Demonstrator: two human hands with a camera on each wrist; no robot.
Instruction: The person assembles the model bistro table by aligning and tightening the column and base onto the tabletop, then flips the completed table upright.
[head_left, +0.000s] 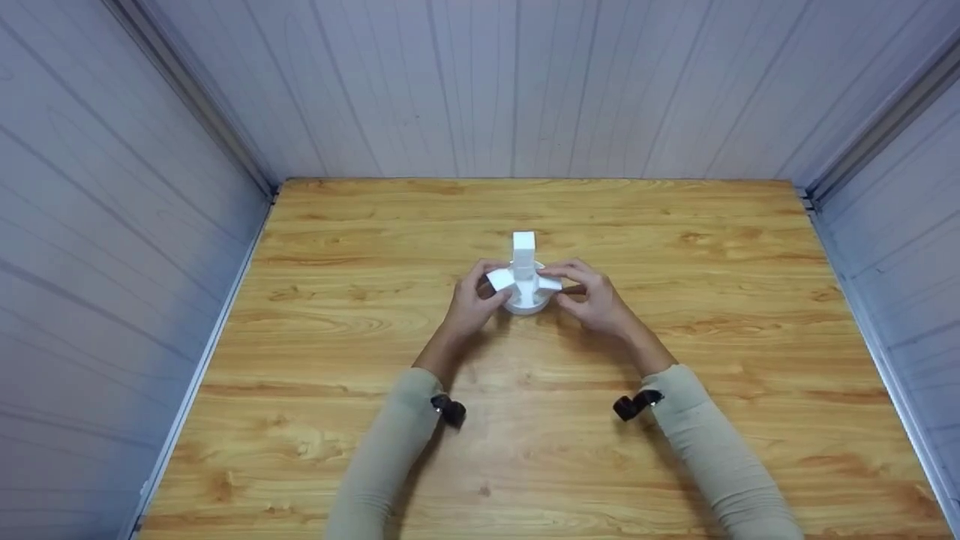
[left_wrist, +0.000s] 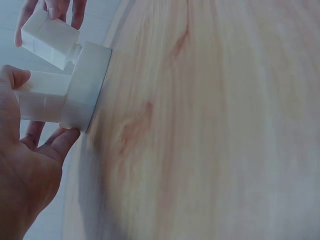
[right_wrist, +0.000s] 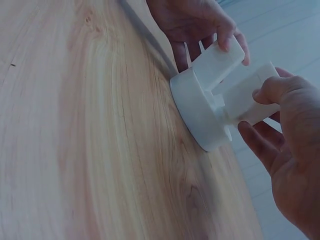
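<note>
Nearest the head camera, at 6 o'clock: two beige sleeves [head_left: 390, 450], each with one black wrist strap [head_left: 448, 410]. Further up, at the middle of the wooden bench [head_left: 675, 450], one white round base [head_left: 525, 301] standing flat on the wood, with three white rectangular blocks rising from it like spokes. One block [head_left: 523, 247] pointing to 12 o'clock, untouched. One block [head_left: 500, 280] angled toward 10 o'clock, pinched between thumb and curled fingers of the left hand [head_left: 471, 300]. One block [head_left: 550, 283] angled toward 3 o'clock, pinched by thumb and fingers of the right hand [head_left: 592, 296].

From the left wrist: thumb [left_wrist: 12, 77] laid on top of the nearer block [left_wrist: 42, 97], fingers below the base rim [left_wrist: 87, 85]; the other hand's fingertips on the second block [left_wrist: 50, 37] at 11 o'clock.

From the right wrist: thumb and fingers closed round one block [right_wrist: 250, 97], base [right_wrist: 197, 112] pressed flat on the bench, other hand gripping the far block [right_wrist: 217, 62] at 1 o'clock.

Three grey panelled walls [head_left: 525, 82] around the bench.
</note>
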